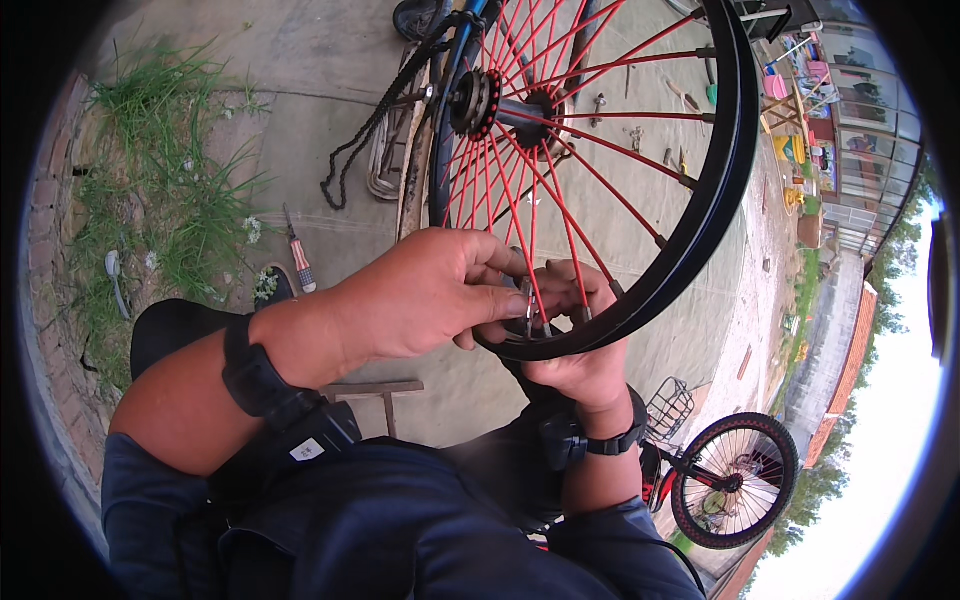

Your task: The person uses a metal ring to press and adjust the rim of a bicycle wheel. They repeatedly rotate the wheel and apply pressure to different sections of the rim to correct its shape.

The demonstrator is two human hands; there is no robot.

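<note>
A bicycle wheel (728, 165) with a black rim, red spokes and a dark hub (518, 115) stands in front of me. My left hand (430, 290) is closed beside the lower part of the rim, its thumb and fingers pinching a small silvery metal piece (529, 300) among the spoke ends; I cannot make out its kind. Around the bottom of the rim wraps my right hand (580, 368), palm below and fingers coming up behind the spokes. Those fingertips are partly hidden by spokes and rim. A black chain (362, 150) hangs left of the hub.
A screwdriver (301, 262) with a patterned handle lies at the left near grass (165, 150). Small metal parts and tools (637, 138) lie on the floor behind the spokes. Another bicycle's wheel (735, 482) and a wire basket (670, 408) are at the lower right.
</note>
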